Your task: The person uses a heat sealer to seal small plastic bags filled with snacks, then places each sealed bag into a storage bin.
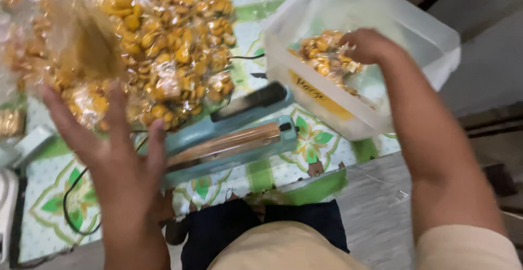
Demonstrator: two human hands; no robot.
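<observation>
Our hands over snack packets and a tub.
Our left hand (117, 144) spread open at the packet pile (163, 41); our right hand (368, 45) closed on snacks (321, 55) inside the clear tub (381, 8).

Close head view, straight down.

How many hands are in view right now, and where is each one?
2. The left hand is spread open beside the heap of small snack packets, above the blue heat sealer. The right hand reaches into the clear plastic tub, over the snacks inside.

teal heat sealer (229, 142), black cord (73, 193), patterned mat (313, 139), perhaps vinyl
</observation>
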